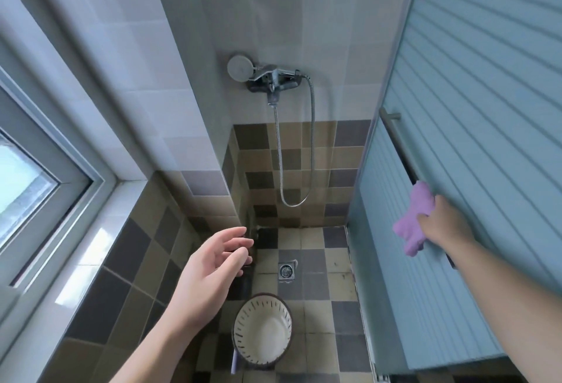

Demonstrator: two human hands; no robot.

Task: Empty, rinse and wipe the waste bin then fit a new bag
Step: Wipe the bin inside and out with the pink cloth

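A round waste bin with a cream slotted inside and a dark rim stands upright and empty on the tiled shower floor, low in the middle. My left hand hovers above and left of it, fingers relaxed, holding nothing. Over at the right my right hand grips a purple cloth near the lower end of the door's metal bar. No bag shows in the bin.
A shower mixer tap with a round shower head and hose hangs on the far wall. A floor drain lies beyond the bin. A ribbed glass door closes the right side; a window and sill are on the left.
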